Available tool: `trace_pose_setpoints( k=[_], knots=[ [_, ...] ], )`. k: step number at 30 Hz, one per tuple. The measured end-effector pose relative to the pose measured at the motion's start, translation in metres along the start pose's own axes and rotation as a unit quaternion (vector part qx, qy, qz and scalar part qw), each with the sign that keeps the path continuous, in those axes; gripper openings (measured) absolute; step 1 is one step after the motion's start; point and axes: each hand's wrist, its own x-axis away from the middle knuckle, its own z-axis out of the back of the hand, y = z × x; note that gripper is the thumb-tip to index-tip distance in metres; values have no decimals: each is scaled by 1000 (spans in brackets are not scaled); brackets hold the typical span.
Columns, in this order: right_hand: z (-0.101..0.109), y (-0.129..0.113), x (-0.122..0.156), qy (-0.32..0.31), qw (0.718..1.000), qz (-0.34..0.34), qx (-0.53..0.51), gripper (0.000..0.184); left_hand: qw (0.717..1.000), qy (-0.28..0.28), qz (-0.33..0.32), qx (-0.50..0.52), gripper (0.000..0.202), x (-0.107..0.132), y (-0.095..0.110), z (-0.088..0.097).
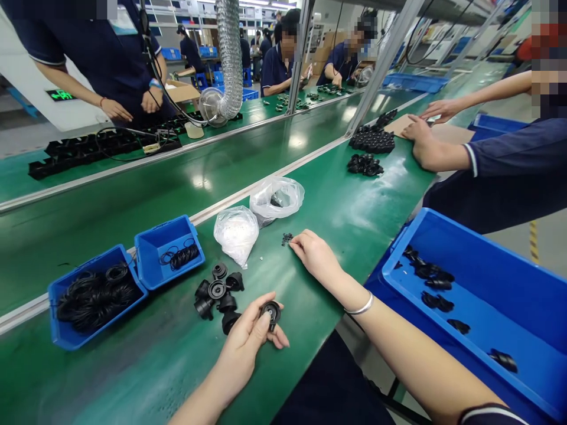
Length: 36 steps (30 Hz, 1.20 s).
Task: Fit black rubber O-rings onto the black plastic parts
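My left hand (248, 341) is closed around a round black plastic part (271, 311), held just above the green table (336, 212). Beside it lies a small heap of similar black parts (217, 292). My right hand (315, 255) reaches forward, palm down, with its fingertips pinched at a little cluster of tiny black pieces (287, 238); a silver bracelet (361, 307) circles that wrist. Whether the fingers hold a piece I cannot make out.
Two blue bins, one with black rings (95, 295) and one with a few rings (170, 251), stand at left. Two clear plastic bags (237, 233) (277, 199) lie behind. A large blue tray (478, 301) with black parts sits at right. Other people work nearby.
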Motion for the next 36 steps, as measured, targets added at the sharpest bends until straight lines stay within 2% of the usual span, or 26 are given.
trace_pose_setpoints(
  k=[2, 5, 8, 11, 16, 26, 31, 36],
  knots=[
    [6, -8, 7, -3, 1000, 2, -21, 15, 1000, -3, -3, -5, 43, 0, 1, 0],
    [16, -32, 27, -35, 995, 18, -90, 13, 1000, -6, 5, 0, 51, 1, 2, -1],
    [21, -62, 52, -101, 971, 38, -211, 11, 1000, -9, 11, 6, 53, 0, 4, -1],
    [17, -79, 71, -121, 957, 54, -259, 9, 1000, -5, 12, 2, 52, -1, 6, -2],
    [10, -79, 77, -135, 956, 75, -248, 11, 1000, 3, 16, -20, 48, -1, 4, -1],
    [11, -77, 77, -154, 960, 100, -211, 13, 994, 11, 6, -104, 46, 1, -4, 3],
    [16, -76, 83, -148, 966, 166, -135, 18, 990, 7, 4, -141, 44, 1, -8, 7],
    [16, -77, 95, -121, 964, 229, -53, 37, 995, 2, 8, -98, 46, 1, -7, 7]
  ],
)
